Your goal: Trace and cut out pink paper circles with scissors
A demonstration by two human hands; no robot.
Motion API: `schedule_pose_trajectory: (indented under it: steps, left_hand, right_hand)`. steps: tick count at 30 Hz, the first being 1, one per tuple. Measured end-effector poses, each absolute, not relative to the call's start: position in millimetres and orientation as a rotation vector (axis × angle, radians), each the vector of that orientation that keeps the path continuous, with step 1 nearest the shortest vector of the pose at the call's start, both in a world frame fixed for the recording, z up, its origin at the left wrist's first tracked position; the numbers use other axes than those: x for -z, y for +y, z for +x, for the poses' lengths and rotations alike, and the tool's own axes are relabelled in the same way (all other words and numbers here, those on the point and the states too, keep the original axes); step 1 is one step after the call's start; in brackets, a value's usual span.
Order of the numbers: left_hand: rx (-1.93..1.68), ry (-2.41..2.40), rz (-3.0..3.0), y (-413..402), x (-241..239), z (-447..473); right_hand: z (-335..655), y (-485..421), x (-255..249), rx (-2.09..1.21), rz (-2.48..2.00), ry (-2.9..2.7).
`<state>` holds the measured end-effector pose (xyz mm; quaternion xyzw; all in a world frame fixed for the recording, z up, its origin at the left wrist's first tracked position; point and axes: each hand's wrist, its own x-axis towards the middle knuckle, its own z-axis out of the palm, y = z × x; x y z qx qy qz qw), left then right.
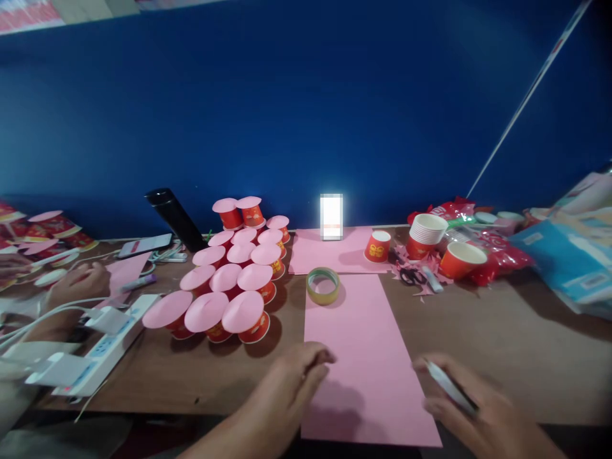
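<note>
A pink paper sheet [363, 357] lies lengthwise on the wooden table [502, 344] in front of me. My left hand [291, 382] rests on the sheet's left edge with fingers loosely curled, nothing visible in them. My right hand [473, 408] sits at the sheet's right edge, closed on a slim pen-like tool [449, 386]. A roll of tape [323, 285] stands at the sheet's far end. A second pink sheet [335, 252] lies behind it.
Several red paper cups capped with pink paper cones [229, 287] are grouped at the left. Loose red cups [430, 245], scissors [411, 275], a lit phone [331, 217], a black bottle [174, 220] and a power strip [100, 347] surround them. Another person's hand [79, 287] works at far left.
</note>
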<state>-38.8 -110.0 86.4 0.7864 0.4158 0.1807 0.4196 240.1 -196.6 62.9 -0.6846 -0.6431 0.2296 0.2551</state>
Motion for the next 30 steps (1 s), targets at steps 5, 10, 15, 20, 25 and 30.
schedule_pose_trajectory:
  steps: [5, 10, 15, 20, 25, 30]
  left_hand:
    - [-0.436, 0.775, 1.761, -121.4, -78.2, 22.7]
    - [-0.364, 0.734, 1.736, -111.8, -59.2, 25.9]
    - [-0.296, 0.727, 1.670, -109.8, -44.6, 30.1]
    - [-0.228, 0.759, 1.566, -113.3, -38.2, 27.0]
    - [-0.213, 0.830, 1.590, -112.1, -32.8, 13.2]
    - [-0.321, 0.945, 1.730, -104.0, -29.4, 0.3]
  right_hand:
    - [195.7, -159.6, -71.8, -0.975, -1.608, -1.648]
    - [196.8, -152.0, -65.2, -1.159, -1.402, -1.595]
    - [203.5, -151.3, -55.3, -1.153, -1.398, -1.576]
    - [243.2, -133.7, -44.3, -0.780, -1.702, -1.605]
    - [297.4, -108.6, -37.5, -0.013, -2.135, -1.853]
    - [323.4, -91.8, -23.9, 0.351, -2.267, -1.959]
